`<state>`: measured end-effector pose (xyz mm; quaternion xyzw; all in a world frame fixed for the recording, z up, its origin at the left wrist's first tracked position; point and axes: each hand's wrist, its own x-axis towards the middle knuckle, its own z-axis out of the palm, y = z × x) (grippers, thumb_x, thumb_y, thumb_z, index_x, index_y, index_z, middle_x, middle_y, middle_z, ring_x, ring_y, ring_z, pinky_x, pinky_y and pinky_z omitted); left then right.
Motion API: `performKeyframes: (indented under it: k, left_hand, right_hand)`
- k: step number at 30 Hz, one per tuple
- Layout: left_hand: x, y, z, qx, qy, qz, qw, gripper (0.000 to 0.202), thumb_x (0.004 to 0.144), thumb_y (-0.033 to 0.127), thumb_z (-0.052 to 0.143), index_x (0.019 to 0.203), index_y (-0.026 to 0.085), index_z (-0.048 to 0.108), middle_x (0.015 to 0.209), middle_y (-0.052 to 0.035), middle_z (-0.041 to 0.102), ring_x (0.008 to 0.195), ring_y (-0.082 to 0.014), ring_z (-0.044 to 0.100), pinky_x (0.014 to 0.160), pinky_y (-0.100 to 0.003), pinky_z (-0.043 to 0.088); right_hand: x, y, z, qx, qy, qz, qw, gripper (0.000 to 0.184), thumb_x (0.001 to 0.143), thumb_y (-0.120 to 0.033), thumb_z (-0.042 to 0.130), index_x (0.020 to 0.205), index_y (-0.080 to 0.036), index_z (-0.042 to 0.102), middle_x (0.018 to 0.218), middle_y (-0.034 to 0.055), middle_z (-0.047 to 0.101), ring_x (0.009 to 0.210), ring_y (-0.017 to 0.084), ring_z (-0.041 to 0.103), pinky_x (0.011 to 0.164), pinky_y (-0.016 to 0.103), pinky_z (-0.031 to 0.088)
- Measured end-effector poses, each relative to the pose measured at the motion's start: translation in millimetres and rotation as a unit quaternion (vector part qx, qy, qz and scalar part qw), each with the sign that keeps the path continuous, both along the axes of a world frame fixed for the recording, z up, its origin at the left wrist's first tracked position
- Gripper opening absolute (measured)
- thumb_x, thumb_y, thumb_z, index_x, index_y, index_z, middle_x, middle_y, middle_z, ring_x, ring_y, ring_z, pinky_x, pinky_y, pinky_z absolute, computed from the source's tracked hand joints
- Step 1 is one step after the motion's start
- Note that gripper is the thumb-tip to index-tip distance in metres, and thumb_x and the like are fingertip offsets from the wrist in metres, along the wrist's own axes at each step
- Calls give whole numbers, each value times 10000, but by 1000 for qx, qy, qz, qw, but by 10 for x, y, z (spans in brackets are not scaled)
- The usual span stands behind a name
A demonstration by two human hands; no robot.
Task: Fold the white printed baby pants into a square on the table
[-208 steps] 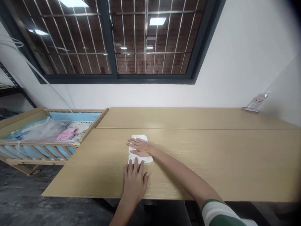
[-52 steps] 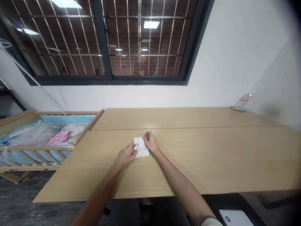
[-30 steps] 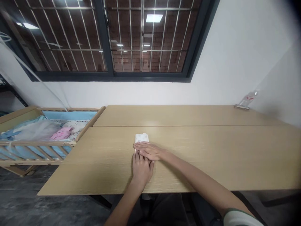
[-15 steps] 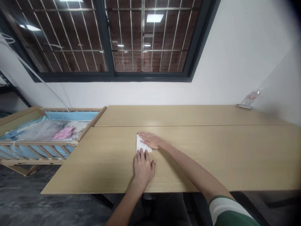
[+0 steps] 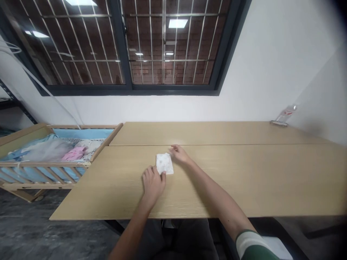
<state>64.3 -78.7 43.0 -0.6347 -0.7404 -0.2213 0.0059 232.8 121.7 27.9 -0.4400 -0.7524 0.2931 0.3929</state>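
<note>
A small white folded sheet with faint printed marks, a cloth or a paper (image 5: 164, 162), lies flat on the wooden table (image 5: 230, 173). My left hand (image 5: 153, 182) rests palm down at its lower left corner. The fingers are slightly bent on the tabletop, and the thumb reaches the sheet's bottom edge. Just beyond the sheet's upper right corner is my right hand (image 5: 180, 154), turned on its side with loosely bent fingers. It seems to hold nothing, and I cannot tell whether its fingertips touch the sheet.
At the left stands a wooden crib (image 5: 54, 165) with blue padding and a pink cloth (image 5: 74, 153). A clear plastic bottle (image 5: 286, 113) and a flat item lie at the table's back right corner. A seam runs across the tabletop; a barred window (image 5: 173, 54) is above.
My right hand has lifted off the sheet and moved right and slightly back. My left hand has slid left towards the lower left corner, and more of the sheet shows.
</note>
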Motion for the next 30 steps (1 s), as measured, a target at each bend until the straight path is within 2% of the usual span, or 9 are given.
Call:
performKeyframes:
  k: [5,8,11,16,18,21,24,26,30]
  left_hand:
    - [-189,307,82,-48,-1,34,998,530,993,512,374,1133,62,615,1173,-269,619,1148,-394,571,954,-495,406]
    - [-180,415,61,-75,-10,21,997,511,986,509,401,1117,74,634,1155,-263,653,1137,-379,602,958,-478,412]
    - [-137,448,62,-89,-27,-3,996,443,988,454,414,1117,95,640,1180,-247,669,1154,-354,613,964,-454,419]
    - [-168,320,139,-88,-73,-44,993,322,985,365,412,1072,132,618,1118,-206,702,1055,-295,656,897,-380,441]
    - [-245,180,178,-79,-99,-59,990,273,982,358,409,1022,163,595,1028,-158,710,954,-257,665,824,-337,446]
    - [-431,-145,235,-62,-139,-82,985,228,980,370,389,892,214,530,845,-51,657,794,-195,625,721,-278,433]
    - [-702,-597,325,-43,-189,-115,974,282,974,446,382,788,243,437,714,23,519,687,-164,536,657,-254,410]
    - [-933,-944,424,-33,-254,-154,954,332,952,519,431,764,246,410,695,42,446,665,-157,479,631,-251,387]
    - [-1489,-1628,597,-134,-254,-182,940,390,931,579,508,765,230,465,733,38,468,703,-151,469,650,-240,387]
  right_hand:
    - [-91,-254,7,-68,50,42,996,321,888,-442,620,1029,-159,677,983,92,731,858,194,674,801,337,549]
    - [-155,-375,1,-91,70,49,992,276,845,-399,657,989,-164,665,897,56,701,778,170,640,717,298,525]
    - [-198,-456,9,-106,75,36,991,293,794,-349,699,1011,-164,633,819,9,646,693,147,588,635,266,482]
    - [-256,-627,84,-120,63,12,991,260,689,-241,759,855,-173,571,756,-32,568,663,121,510,607,234,411]
    - [-303,-755,133,-129,54,20,990,240,690,-224,749,837,-175,566,737,-40,555,646,115,489,601,231,389]
    - [-423,-1036,243,-167,42,83,982,230,695,-227,751,839,-175,578,751,-35,571,663,116,495,615,228,373]
    - [-611,-1420,394,-213,49,166,962,239,688,-243,771,836,-175,595,766,-37,572,700,118,505,646,226,367]
    - [-764,-1719,490,-241,62,207,946,254,687,-262,786,851,-177,610,761,-47,558,702,115,494,650,225,354]
    - [-1090,-2326,552,-297,90,283,908,317,647,-294,841,836,-187,610,745,-65,528,687,106,460,630,224,326]
